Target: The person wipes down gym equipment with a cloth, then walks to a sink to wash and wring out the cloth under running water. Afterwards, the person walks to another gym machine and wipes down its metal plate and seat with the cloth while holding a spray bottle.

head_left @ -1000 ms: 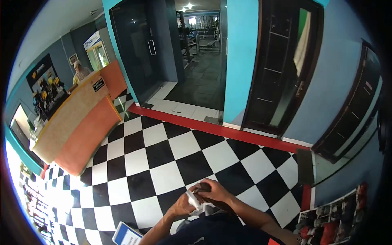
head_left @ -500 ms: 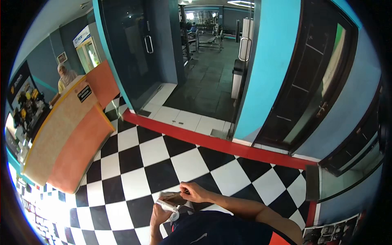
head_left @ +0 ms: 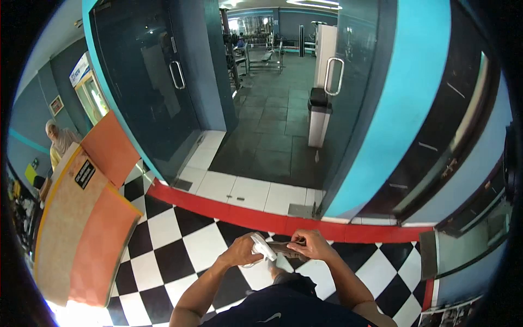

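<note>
White and smooth-looking, a small item (head_left: 263, 247) sits in the left hand (head_left: 237, 252), fingers curled about it. The right hand (head_left: 312, 245) pinches the end of a flat brown piece (head_left: 283, 249) lying between the hands, above the checkered floor (head_left: 169, 259); whether the left fingers grip it too, I cannot tell. Two-handed handling seems the step in hand; the next move likely calls for a steady left hold. Both forearms reach forward, angled inward, elbows apart.
</note>
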The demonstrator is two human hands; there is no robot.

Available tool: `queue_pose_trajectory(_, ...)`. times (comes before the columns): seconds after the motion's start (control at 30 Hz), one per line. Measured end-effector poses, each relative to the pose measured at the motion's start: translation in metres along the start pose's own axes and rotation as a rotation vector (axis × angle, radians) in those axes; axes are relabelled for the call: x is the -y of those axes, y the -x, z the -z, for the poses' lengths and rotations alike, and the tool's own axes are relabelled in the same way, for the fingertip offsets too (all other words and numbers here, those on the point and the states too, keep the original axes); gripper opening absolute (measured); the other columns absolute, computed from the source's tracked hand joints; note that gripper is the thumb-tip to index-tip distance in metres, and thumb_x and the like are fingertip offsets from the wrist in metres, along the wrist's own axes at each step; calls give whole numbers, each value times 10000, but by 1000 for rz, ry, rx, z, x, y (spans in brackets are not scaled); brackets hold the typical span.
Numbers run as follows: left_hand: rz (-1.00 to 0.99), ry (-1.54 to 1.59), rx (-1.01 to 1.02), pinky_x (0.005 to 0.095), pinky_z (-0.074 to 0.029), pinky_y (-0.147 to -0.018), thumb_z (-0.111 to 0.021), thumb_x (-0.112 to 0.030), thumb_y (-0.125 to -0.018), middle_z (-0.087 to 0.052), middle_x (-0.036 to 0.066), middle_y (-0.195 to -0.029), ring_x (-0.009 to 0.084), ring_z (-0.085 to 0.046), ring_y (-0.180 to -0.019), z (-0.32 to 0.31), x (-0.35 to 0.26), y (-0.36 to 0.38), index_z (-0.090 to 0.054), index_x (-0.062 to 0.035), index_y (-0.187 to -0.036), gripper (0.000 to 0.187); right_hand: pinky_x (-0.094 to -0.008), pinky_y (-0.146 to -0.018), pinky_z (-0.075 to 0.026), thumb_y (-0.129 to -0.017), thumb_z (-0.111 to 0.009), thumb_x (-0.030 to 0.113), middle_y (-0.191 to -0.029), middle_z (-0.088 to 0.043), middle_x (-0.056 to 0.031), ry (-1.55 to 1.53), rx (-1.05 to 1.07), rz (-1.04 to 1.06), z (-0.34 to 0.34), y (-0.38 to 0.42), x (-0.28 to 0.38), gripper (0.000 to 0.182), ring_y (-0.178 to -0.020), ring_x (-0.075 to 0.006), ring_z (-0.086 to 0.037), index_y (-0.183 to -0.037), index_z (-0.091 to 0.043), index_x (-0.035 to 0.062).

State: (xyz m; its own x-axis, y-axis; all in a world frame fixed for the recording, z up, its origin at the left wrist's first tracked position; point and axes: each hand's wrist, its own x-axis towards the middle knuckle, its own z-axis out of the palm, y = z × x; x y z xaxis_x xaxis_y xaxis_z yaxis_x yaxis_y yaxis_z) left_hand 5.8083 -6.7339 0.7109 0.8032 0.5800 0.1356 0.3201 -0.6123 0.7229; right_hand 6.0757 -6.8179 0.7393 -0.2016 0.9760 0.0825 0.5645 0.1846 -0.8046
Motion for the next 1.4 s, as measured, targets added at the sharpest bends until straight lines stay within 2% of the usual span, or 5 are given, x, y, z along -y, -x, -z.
queue_pose_trajectory(0.33, 360, -68, -149, 393, -528, -840, -743, -135, -647, -701, 121, -967, 286, -680, -935, 165, 207, -153, -694, -63, -995, 359, -352, -794, -528, -913, -657, 216, -921, -698, -135, -147, 137, 161, 78, -365, -86, 242, -858, -198, -670, -1073, -663, 35)
queue_pose_trajectory(0.83, -196, -379, -461, 380, -538, -814, -706, -95, -695, -706, 198, -989, 318, -701, -911, 550, 395, -563, -697, 27, -945, 278, -243, -629, -430, -969, -607, 173, -796, -635, 8, 85, -219, 289, 244, -831, -81, 237, -680, -69, -514, -1159, -697, 64)
queue_pose_trajectory(1.17, -388, -295, -288, 434, -526, -751, -719, -143, -702, -688, 201, -841, 372, -672, -797, 613, 486, -850, -696, -5, -904, 246, -372, -580, -419, -800, -778, 416, -738, -629, -95, 542, -14, 34, 385, -977, -237, 477, -656, -214, -579, -801, -669, -48)
queue_pose_trajectory(1.23, -303, -297, -207, 428, -529, -760, -733, -146, -693, -693, 186, -876, 357, -680, -818, 610, 540, -894, -683, -12, -952, 295, -394, -642, -454, -801, -772, 385, -779, -643, -122, 729, -294, 382, 401, -1008, -305, 440, -725, -283, -615, -825, -661, -40)
queue_pose_trajectory(1.4, -180, 10, -136, 380, -535, -793, -761, -158, -686, -683, 132, -997, 279, -681, -900, 560, 666, -960, -649, -60, -1014, 360, -442, -766, -502, -826, -736, 299, -841, -651, -208, 341, -149, -29, 409, -1076, -461, 348, -868, -379, -657, -1010, -652, 16)
